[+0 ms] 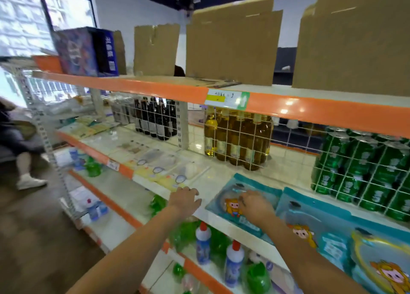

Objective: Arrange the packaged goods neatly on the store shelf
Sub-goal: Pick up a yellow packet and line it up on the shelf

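Packaged goods in flat blue packets are laid along the front of the middle shelf [213, 182] of a store rack with orange edges. The leftmost blue packet [241, 202], printed with a cartoon figure, lies flat near the shelf's front edge, just beside a second blue packet [310, 218] to its right. The right hand [255, 207] is set on top of the leftmost packet with its fingers curled down onto it; whether the packet is pinched or only pressed cannot be told. The left hand [185, 199] is rested on the bare shelf surface to the left of that packet, fingers loosely bent and holding nothing. Behind a white wire grid, bottles of yellow oil [237, 138] and green cans [363, 169] are stood further back. Cardboard boxes [230, 47] are seen on the top shelf. White bottles with red caps [203, 245] are stood on the shelf below.
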